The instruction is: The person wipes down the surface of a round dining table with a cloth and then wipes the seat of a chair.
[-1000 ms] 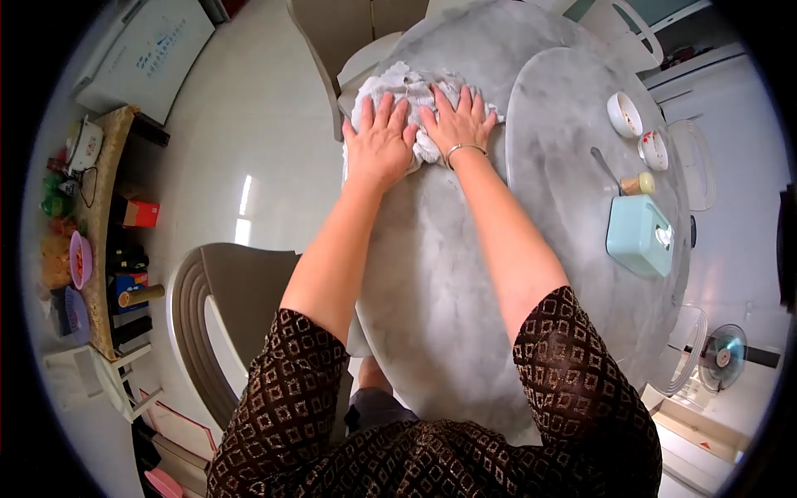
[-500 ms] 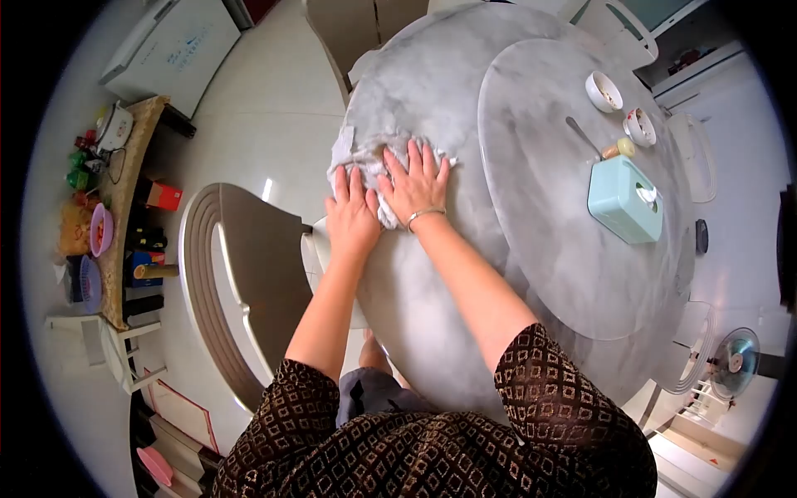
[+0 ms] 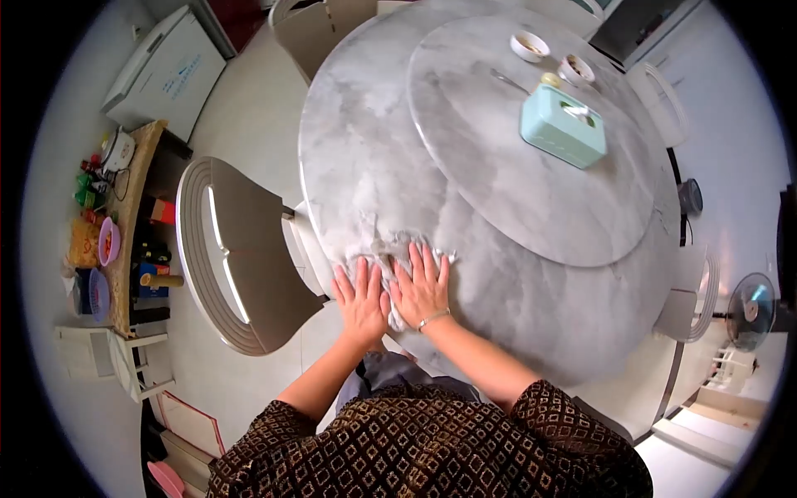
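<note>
Both palms press down on a crumpled pale cloth (image 3: 383,249), which lies on the grey marbled table (image 3: 353,141) near its edge on my side. My left hand (image 3: 362,305) is flat on the cloth's left part, its fingers stretched forward and a little apart. Close beside it, my right hand (image 3: 422,292) also lies flat with spread fingers, a bracelet at the wrist. Parts of the cloth are hidden under the hands; folds of it show beyond the fingertips and between the hands.
A round turntable (image 3: 490,178) carries a mint-green tissue box (image 3: 552,129), a spoon (image 3: 509,80) and two white bowls (image 3: 530,55) with some contents. A chair (image 3: 274,274) stands close on my left. A fan (image 3: 752,311) is at right, a white freezer (image 3: 178,79) far left.
Both hands and the cloth have moved across the table toward my body, and my elbows are more bent. The view has shifted too. The hands remain flat.
</note>
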